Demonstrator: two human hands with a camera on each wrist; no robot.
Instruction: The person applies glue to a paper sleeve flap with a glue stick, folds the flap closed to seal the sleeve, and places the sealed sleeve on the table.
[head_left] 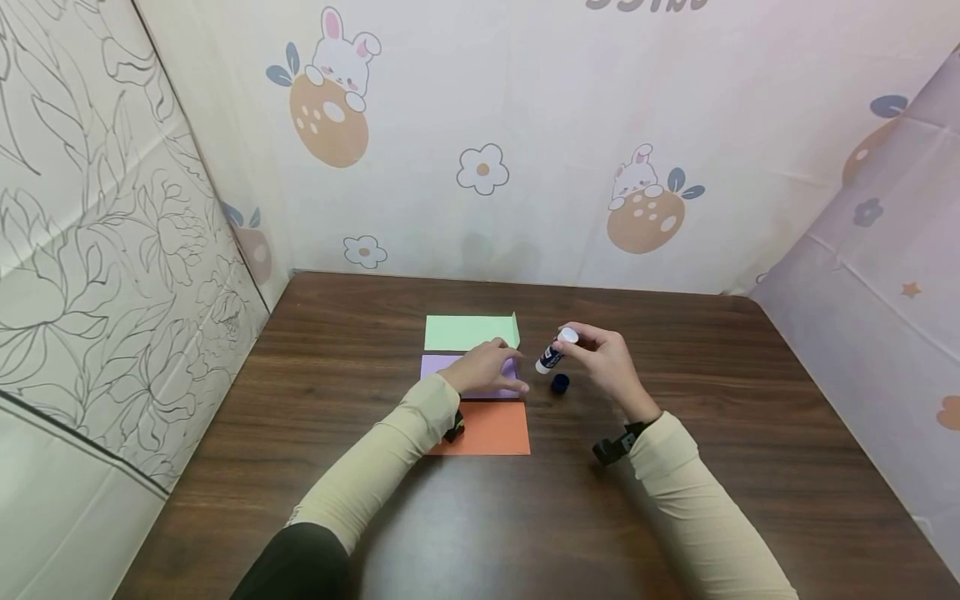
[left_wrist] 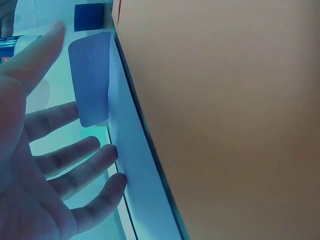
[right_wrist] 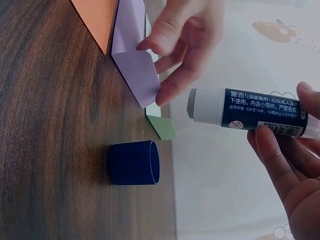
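My left hand reaches over a purple paper piece. Its fingers are spread, with the thumb and a fingertip at the edges of the raised purple end flap in the right wrist view. My right hand grips an uncapped glue stick with a dark label and white ends. Its open tip points toward the flap, a short distance from it. The dark blue glue cap stands on the table below the stick.
A green paper piece with a folded right end lies behind the purple one. An orange paper piece lies in front, partly under my left wrist. The brown wooden table meets a patterned cloth wall at the back.
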